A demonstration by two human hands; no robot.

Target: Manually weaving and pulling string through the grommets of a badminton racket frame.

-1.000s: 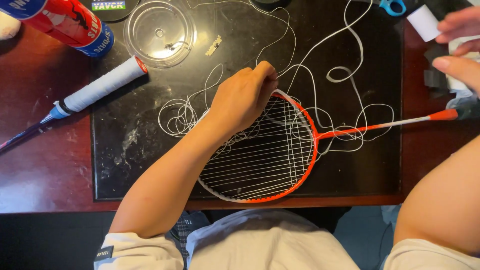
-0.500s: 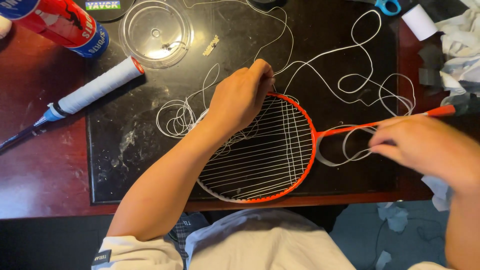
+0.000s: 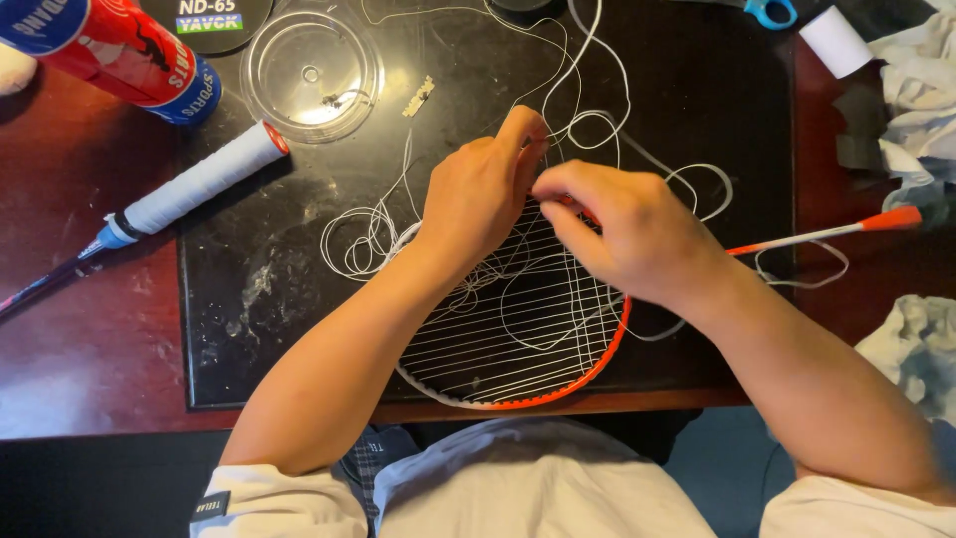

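Note:
An orange-framed badminton racket [image 3: 558,384] lies on a black mat [image 3: 249,289], head toward me, its thin shaft running out to the right. Loose white string [image 3: 597,130] loops over the mat and across the racket head. My left hand [image 3: 483,194] rests on the top of the racket head, fingers pinched together at the frame. My right hand [image 3: 622,224] sits right beside it, fingertips meeting the left hand's over the strings, pinching the white string. The upper rim of the racket is hidden under both hands.
A second racket handle with white grip [image 3: 194,184] lies at the left. A red and blue shuttlecock tube [image 3: 110,50], a clear round lid [image 3: 311,72], blue scissors [image 3: 769,12], a white tape roll [image 3: 835,40] and crumpled cloths [image 3: 921,75] ring the mat.
My right hand has come in from the racket shaft at the right to the top of the racket head, beside my left hand. The loose string loops have shifted.

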